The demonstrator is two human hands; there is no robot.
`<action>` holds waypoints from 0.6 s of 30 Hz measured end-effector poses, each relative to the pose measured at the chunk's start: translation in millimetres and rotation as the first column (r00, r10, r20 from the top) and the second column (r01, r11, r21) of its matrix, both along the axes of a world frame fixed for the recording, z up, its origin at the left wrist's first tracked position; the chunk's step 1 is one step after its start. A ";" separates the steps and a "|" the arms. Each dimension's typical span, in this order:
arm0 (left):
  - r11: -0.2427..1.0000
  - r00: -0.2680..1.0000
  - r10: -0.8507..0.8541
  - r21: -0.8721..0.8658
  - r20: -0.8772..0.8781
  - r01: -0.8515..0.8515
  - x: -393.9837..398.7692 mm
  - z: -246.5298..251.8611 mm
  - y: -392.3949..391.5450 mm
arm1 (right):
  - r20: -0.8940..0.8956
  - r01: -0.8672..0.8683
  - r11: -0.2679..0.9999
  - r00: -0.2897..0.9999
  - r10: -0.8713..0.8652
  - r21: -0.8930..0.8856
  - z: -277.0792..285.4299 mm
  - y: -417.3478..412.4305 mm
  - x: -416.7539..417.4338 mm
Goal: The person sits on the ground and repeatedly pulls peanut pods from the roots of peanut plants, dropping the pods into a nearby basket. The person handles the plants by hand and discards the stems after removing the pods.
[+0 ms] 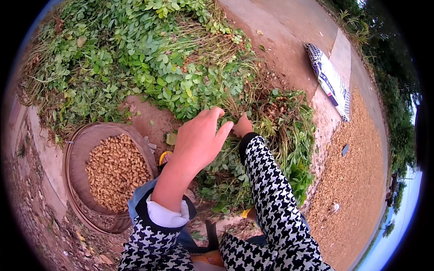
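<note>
My left hand [200, 139] is raised over the green plants, thumb and forefinger apart, with nothing visible between them. Just beyond it, my right hand [242, 126] is closed around the stems of a peanut plant [232, 105]; its fingertips are partly hidden. Around both hands lie uprooted peanut plants [162, 64] in a large heap. Peanut pods [275, 110] still cling to roots in the bunch right of my right hand. At the left, a round woven basket [77, 162] holds many loose picked peanuts [117, 172].
A printed white and blue sack [328, 81] lies on the concrete at the right. Below it, a broad layer of peanuts [352, 179] covers the ground, with a small dark flat piece [345, 149] on it. A foot in a yellow sandal [165, 157] is beside the basket.
</note>
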State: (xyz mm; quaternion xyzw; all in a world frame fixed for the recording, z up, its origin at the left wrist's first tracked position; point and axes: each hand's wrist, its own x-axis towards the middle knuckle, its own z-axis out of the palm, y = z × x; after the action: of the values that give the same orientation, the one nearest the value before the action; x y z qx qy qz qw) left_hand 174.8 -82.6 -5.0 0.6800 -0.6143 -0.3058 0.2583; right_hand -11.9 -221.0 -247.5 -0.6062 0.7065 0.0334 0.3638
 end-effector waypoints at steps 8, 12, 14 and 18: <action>0.978 0.997 -0.025 -0.208 -0.070 0.010 -13.4 -1.7 -1.6 | -0.270 -0.516 0.622 0.851 0.450 -0.589 119.0 35.6 -66.5; 0.979 0.987 -0.134 -0.163 -0.088 0.119 -47.5 -4.2 2.5 | -0.267 -0.575 0.427 0.763 0.589 -0.698 201.1 80.1 -109.0; 0.970 0.950 -0.240 0.003 -0.200 0.245 -71.3 -13.7 8.9 | -0.236 -0.543 0.373 0.751 0.617 -0.752 232.6 106.2 -111.5; 0.886 0.741 -0.409 -0.036 -0.533 0.463 -118.3 -37.8 34.2 | 0.099 -0.293 0.543 0.809 0.580 -0.787 249.2 152.9 -102.6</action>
State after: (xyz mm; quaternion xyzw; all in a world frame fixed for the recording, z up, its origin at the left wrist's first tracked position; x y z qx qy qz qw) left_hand 56.5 -48.5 -42.8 0.4187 -0.6459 -0.5616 0.3035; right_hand -114.5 -68.1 1.7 -0.8540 0.4031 -0.2728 0.1838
